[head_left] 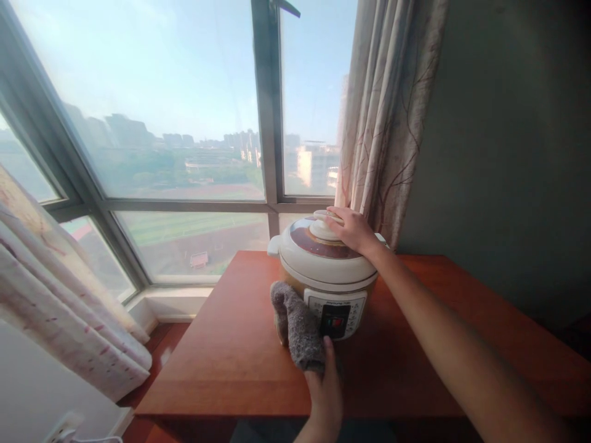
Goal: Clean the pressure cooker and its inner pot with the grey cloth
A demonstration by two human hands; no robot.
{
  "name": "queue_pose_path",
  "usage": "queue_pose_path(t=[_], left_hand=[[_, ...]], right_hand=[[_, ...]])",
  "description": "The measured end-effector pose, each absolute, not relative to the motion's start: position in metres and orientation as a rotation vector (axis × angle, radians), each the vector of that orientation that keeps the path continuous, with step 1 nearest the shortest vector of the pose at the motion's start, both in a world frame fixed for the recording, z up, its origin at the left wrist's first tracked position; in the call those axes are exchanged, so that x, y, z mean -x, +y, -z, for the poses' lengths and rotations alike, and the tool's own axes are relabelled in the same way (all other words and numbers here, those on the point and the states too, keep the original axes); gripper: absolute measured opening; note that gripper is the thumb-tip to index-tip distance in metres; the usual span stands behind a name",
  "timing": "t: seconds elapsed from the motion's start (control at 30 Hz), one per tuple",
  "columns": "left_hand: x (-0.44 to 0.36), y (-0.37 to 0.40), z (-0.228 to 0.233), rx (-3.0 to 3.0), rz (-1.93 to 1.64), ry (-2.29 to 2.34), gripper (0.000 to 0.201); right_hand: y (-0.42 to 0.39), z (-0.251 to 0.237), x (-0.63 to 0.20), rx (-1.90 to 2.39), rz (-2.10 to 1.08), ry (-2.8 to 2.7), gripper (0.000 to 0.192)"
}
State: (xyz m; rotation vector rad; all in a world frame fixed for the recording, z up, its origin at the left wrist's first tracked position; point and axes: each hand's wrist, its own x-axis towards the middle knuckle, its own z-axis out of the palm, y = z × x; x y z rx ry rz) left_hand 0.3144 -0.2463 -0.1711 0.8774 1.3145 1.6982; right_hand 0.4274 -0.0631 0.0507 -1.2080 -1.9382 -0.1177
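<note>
Grey cloth (297, 323) is pinched in the closed fingers of the left hand (324, 394) and pressed against the front left wall of the cream cooker (325, 277). Right hand (351, 229) lies flat on its lid, fingers spread beside the knob (323, 225). Cooker stands near the wooden table's (221, 351) far edge, by the curtain (388, 111).

1. The right hand (351, 229) lies palm down, fingers spread and loosely curled, at the end of a bare arm stretched forward from lower right.
2. The left hand (324, 387) reaches up from below, fingers pinched closed.
</note>
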Motion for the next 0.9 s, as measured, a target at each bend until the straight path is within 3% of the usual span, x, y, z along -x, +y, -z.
queue_pose_path(t=[0.13, 0.33, 0.57, 0.73, 0.9], left_hand=[[-0.315, -0.245, 0.169, -0.886, -1.738, 1.367, 0.072], [-0.289, -0.218, 0.111, -1.832, -2.016, 1.329, 0.075], [-0.263, -0.182, 0.042, -2.418, -1.84, 1.257, 0.077], [-0.254, -0.171, 0.021, -2.284, -1.92, 1.201, 0.065], [-0.264, -0.179, 0.053, -1.834, -2.118, 1.151, 0.063]], right_hand=[[-0.063, -0.05, -0.428, 1.218, 0.125, -1.935, 0.041], [-0.065, -0.051, -0.428, 1.236, 0.119, -1.931, 0.042], [-0.065, -0.053, -0.428, 1.23, 0.105, -1.937, 0.042], [-0.063, -0.051, -0.428, 1.215, 0.112, -1.937, 0.042], [-0.064, -0.05, -0.428, 1.218, 0.114, -1.933, 0.043]])
